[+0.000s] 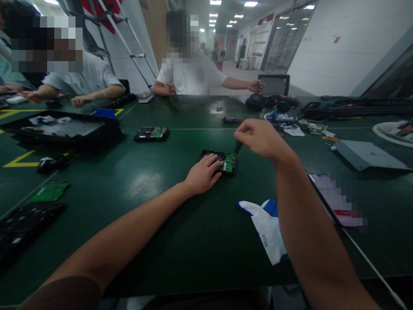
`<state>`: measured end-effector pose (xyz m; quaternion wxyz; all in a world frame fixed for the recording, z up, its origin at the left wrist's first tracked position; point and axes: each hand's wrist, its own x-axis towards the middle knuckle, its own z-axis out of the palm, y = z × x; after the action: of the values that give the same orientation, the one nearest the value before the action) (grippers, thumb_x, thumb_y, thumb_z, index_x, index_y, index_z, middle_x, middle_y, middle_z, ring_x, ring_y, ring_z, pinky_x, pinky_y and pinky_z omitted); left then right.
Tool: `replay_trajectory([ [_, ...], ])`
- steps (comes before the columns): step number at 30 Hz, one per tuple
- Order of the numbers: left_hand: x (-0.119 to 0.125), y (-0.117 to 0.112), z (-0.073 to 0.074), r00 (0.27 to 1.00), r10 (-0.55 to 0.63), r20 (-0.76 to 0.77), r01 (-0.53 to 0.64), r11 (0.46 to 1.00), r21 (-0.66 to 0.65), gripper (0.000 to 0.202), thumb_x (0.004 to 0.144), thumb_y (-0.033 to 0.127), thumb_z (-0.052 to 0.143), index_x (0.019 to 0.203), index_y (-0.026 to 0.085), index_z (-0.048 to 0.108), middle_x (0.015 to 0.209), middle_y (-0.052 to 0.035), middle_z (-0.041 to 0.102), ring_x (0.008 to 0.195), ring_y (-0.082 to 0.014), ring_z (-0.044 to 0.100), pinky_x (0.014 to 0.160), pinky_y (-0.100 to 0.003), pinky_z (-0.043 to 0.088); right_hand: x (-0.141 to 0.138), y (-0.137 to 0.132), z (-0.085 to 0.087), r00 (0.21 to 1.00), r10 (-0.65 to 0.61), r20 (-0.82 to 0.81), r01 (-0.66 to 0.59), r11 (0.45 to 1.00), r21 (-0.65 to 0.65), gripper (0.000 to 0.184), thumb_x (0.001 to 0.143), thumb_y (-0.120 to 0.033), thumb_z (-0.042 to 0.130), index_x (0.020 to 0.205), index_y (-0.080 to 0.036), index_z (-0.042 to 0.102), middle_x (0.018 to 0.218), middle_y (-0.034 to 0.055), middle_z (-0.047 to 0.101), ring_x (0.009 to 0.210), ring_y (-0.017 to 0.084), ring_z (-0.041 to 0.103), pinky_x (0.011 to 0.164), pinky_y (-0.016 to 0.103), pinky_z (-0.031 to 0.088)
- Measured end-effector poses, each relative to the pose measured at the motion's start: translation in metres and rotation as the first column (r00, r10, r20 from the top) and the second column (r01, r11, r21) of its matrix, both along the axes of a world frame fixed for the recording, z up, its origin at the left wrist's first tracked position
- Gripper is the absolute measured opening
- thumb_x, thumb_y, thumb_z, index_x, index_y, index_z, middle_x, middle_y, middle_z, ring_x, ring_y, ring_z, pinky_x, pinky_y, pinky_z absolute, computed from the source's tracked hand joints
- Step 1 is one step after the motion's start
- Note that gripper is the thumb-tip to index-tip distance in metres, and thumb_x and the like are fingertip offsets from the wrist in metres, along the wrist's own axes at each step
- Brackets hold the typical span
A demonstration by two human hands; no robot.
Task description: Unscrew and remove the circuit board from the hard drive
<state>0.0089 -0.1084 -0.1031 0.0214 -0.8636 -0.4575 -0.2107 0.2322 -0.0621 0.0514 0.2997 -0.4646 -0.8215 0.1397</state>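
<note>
A hard drive with a green circuit board lies on the table in front of me. My left hand rests flat on its near left part, fingers stretched out over the casing and the board's edge. Above the drive's right end, my right hand pinches the top of a screwdriver with a dark handle. The screwdriver stands nearly upright with its lower end at the board's right edge; whether the tip sits in a screw is too small to tell.
Another hard drive lies to the left, near a black tray. Closer are a loose green circuit board and a dark casing. On the right are a glove, a phone and a metal box. People sit opposite.
</note>
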Motion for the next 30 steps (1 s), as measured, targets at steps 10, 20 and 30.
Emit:
replay_trajectory([
  [10,0.0007,0.0007,-0.002,1.0,0.006,0.024,-0.006,1.0,0.001,0.044,0.101,0.04,0.052,0.141,0.021,0.056,0.157,-0.0125,0.048,0.15,-0.0315,0.04,0.122,-0.054,0.037,0.0005,0.0046,-0.0051,0.99,0.102,-0.096,-0.114,0.985,-0.129,0.027,0.099,-0.041,0.057,0.107,-0.021,0.073,0.082,0.0045,0.074,0.068,0.016,0.066,0.068,0.031,0.052],
  [20,0.0004,0.0005,-0.0007,1.0,-0.003,0.004,0.003,1.0,-0.001,0.046,0.102,0.041,0.05,0.142,0.019,0.056,0.158,-0.0145,0.046,0.15,-0.0317,0.039,0.123,-0.053,0.035,-0.0005,0.0004,-0.0005,0.996,0.07,-0.051,-0.073,0.996,-0.054,0.02,0.092,-0.038,0.065,0.094,-0.02,0.074,0.088,0.0058,0.076,0.074,0.019,0.067,0.071,0.032,0.052],
  [30,0.0006,0.0007,-0.0012,1.0,0.001,0.004,-0.001,1.0,0.014,0.046,0.101,0.04,0.051,0.142,0.02,0.056,0.156,-0.0134,0.048,0.148,-0.0318,0.041,0.122,-0.054,0.037,0.0018,-0.005,0.0044,0.996,0.084,-0.036,-0.086,0.994,-0.07,0.02,0.089,-0.037,0.067,0.095,-0.021,0.076,0.086,0.006,0.076,0.077,0.019,0.068,0.072,0.032,0.051],
])
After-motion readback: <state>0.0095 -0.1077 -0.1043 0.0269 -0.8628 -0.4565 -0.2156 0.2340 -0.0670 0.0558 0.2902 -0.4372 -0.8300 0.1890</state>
